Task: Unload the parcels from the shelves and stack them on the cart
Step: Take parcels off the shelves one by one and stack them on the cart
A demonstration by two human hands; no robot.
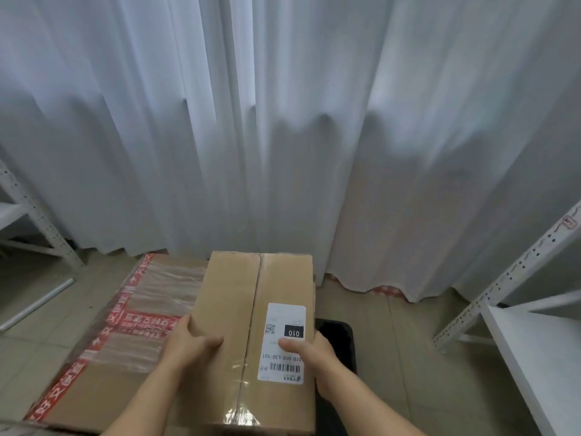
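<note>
Two bare hands grip a plain brown cardboard parcel (251, 325) with a white shipping label: the left hand (191, 344) clasps its left edge, the right hand (314, 357) its right edge, thumb pressed on the label. It sits beside a larger cardboard box (125, 341) bound with red-printed tape, with white metal shelving (518, 309) at right.
</note>
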